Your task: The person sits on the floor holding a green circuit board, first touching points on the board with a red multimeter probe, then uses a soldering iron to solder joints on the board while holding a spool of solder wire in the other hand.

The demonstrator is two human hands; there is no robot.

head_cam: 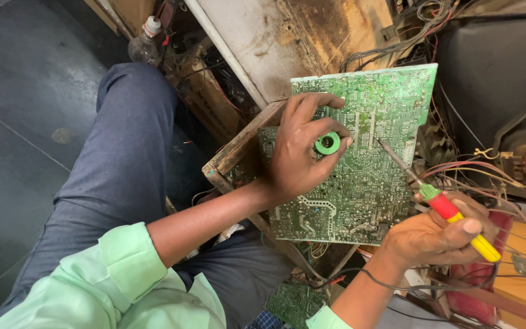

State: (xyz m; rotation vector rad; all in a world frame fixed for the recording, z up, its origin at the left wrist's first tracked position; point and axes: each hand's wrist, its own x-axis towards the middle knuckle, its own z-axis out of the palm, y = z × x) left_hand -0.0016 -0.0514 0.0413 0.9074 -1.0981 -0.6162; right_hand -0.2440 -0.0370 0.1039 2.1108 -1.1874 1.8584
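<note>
A large green circuit board [372, 109] lies solder side up on a wooden box. My left hand [299, 152] rests on the board and pinches a small green spool of solder wire [327, 143] between thumb and fingers. My right hand [433, 237] grips a soldering iron with a red, green and yellow handle [455, 216]. Its thin metal tip [391, 153] points up and left and touches the board near the middle right.
Tangled wires [470, 167] and a dark tube housing [494, 73] crowd the right. A rusty metal panel [293, 36] stands behind the board. A plastic bottle [144, 42] sits top left. Another small green board [293, 301] lies below. My knee in blue trousers [129, 140] is on the left.
</note>
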